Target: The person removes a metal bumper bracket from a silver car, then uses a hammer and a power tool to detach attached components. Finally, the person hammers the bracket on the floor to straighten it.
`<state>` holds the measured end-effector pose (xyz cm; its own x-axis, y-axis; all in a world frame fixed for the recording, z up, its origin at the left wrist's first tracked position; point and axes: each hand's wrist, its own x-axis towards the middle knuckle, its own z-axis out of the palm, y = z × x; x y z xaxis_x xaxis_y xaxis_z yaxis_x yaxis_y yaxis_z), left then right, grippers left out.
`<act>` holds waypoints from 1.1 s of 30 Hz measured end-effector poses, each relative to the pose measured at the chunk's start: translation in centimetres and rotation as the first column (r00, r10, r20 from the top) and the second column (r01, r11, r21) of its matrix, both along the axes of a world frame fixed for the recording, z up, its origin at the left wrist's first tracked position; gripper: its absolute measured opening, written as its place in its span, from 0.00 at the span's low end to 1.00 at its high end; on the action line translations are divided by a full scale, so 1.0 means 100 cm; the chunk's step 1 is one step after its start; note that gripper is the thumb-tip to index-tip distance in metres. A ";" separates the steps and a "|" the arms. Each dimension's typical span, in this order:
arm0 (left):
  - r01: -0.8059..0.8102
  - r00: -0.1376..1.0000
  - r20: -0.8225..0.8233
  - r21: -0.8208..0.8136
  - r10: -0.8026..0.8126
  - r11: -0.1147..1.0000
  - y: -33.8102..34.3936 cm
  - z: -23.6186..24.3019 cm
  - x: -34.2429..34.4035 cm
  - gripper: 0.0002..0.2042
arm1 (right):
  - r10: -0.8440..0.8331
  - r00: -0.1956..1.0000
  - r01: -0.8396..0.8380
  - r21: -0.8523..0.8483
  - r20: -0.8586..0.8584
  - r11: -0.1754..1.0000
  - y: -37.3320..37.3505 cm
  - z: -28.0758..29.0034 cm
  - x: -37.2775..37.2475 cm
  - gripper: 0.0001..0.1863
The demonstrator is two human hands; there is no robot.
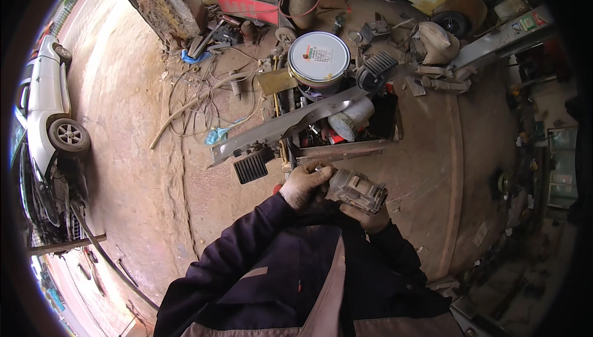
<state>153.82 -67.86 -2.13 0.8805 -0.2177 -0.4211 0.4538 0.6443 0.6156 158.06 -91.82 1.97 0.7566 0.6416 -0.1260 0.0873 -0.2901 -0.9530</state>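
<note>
Close in front of my body, my right hand (369,218) is wrapped round a dusty grey-brown cordless power tool (358,191), mostly from below. Its blocky body and what looks like a battery pack face up; the handle is hidden. My left hand (304,185) is closed at the tool's left end, thumb and fingers pinched together there. Whatever sits between those fingers is too small to make out. Just beyond my hands, a long grey metal rail (290,121) lies slantwise, with a black ribbed pedal-like piece (250,167) below its left end.
A white-lidded bucket (319,57) stands behind the rail, beside an open box (346,150) of tools and a white container (353,119). Cables and hoses (197,103) tangle on the floor at left. A concrete pillar (162,3), a white car (52,102) and scrap parts surround the area.
</note>
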 end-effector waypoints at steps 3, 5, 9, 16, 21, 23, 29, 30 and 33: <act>-0.056 0.996 -0.071 -0.037 0.053 0.998 -0.001 0.000 -0.007 0.23 | -0.036 0.996 0.034 -0.018 -0.081 0.999 0.006 0.001 -0.010 0.25; -0.097 0.986 -0.144 -0.111 0.080 0.989 -0.001 -0.004 -0.008 0.20 | -0.077 0.993 0.078 0.008 -0.087 0.997 0.002 -0.002 -0.015 0.24; -0.313 0.903 -0.325 -0.052 0.280 0.948 0.008 -0.023 0.020 0.18 | -0.030 0.988 0.048 -0.121 0.151 0.991 -0.018 -0.012 -0.024 0.24; -0.397 0.798 -0.451 0.106 0.400 0.912 -0.012 -0.041 0.060 0.16 | -0.143 0.988 0.149 -0.148 0.051 0.978 -0.033 -0.014 -0.038 0.27; -0.303 0.952 -0.163 -0.608 0.258 0.734 -0.013 -0.027 0.037 0.08 | -0.266 0.963 0.265 0.037 0.046 0.964 -0.019 0.000 -0.043 0.21; -0.273 0.958 -0.101 -0.615 0.269 0.739 -0.021 -0.020 0.034 0.06 | -0.268 0.963 0.268 0.037 0.004 0.963 -0.014 0.006 -0.041 0.22; -0.209 0.932 0.171 -0.470 0.321 0.858 -0.039 -0.002 0.032 0.09 | -0.205 0.967 0.220 -0.089 0.153 0.971 -0.002 0.018 -0.033 0.21; -0.228 0.931 0.158 -0.450 0.329 0.863 -0.041 0.002 0.030 0.10 | -0.206 0.967 0.226 -0.133 0.149 0.965 -0.002 0.018 -0.032 0.22; -0.290 0.946 -0.041 -0.546 0.321 0.786 -0.043 0.014 0.021 0.11 | -0.157 0.950 0.200 -0.138 0.268 0.970 -0.003 0.016 -0.031 0.21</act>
<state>155.88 -72.11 -0.73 0.9566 -0.1114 -0.2694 0.1547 0.9772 0.1454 154.93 -92.16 3.52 0.8772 0.4801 -0.0059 0.2523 -0.4714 -0.8451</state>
